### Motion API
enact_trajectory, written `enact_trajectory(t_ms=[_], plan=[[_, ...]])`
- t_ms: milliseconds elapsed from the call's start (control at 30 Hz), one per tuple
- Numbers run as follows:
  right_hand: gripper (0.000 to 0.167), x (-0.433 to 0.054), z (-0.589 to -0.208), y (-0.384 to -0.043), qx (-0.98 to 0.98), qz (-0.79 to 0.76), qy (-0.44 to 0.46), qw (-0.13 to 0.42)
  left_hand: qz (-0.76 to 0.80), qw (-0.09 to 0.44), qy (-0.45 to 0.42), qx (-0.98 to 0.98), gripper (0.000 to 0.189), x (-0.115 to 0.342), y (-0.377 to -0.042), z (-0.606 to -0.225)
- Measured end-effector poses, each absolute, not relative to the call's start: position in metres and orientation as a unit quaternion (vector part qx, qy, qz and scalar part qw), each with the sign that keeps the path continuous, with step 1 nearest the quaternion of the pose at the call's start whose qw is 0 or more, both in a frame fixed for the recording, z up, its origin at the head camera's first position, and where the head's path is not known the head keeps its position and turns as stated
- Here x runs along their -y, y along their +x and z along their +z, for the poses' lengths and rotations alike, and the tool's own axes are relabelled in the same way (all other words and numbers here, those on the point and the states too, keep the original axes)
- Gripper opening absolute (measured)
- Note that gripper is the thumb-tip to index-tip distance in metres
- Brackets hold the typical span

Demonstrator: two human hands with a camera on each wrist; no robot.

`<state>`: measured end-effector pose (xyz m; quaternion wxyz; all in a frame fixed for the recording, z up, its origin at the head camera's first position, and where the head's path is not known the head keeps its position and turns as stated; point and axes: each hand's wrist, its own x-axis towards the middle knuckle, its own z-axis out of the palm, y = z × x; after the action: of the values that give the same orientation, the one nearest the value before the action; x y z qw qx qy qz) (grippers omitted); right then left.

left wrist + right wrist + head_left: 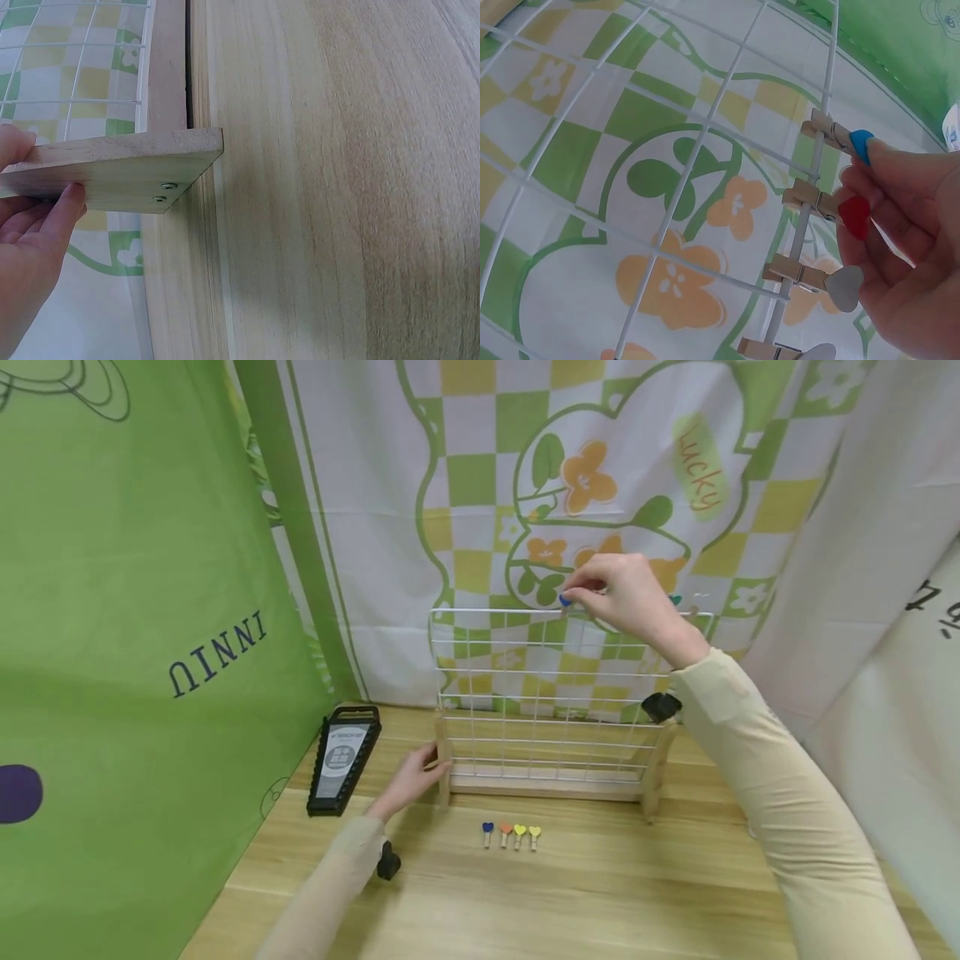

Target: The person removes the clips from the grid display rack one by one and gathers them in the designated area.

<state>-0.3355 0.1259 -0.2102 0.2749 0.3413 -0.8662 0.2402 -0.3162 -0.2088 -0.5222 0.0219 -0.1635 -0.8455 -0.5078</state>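
A white wire grid rack [487, 610] stands upright in a wooden base. My left hand [408, 781] holds the rack's left wooden side piece [112, 161], thumb on one side and fingers on the other. Up at the top wire, my right hand [630, 602] pinches a small wooden clothespin with a blue heart [861, 146]; its jaws sit over the wire. Beside it on the same wire are clothespins with a red heart [853, 217] and a silvery-white heart [844, 289], plus another pale one [817, 352] cut off by the frame edge.
In front of the rack, heart clothespins lie in a row on the wooden table: one blue [487, 828], one orange [506, 830] and two yellow [535, 832]. A black tool holder [345, 760] with a label lies at the left. Printed cloth [472, 481] hangs behind.
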Motion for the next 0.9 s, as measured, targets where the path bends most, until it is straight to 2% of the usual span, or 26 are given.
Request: enact_trajectory(t_ms=[567,900], plan=[[0.007,-0.132,-0.203,-0.314,0.865,0.265,0.318,0.284,-0.506,0.020,-0.158,0.848,0.045,0.205,-0.316,-0.520],[0.005,-0.144,-0.239,-0.288,0.844,0.263,0.366,0.293,-0.505,0.019,-0.160,0.848,0.045,0.207,-0.317,-0.520]])
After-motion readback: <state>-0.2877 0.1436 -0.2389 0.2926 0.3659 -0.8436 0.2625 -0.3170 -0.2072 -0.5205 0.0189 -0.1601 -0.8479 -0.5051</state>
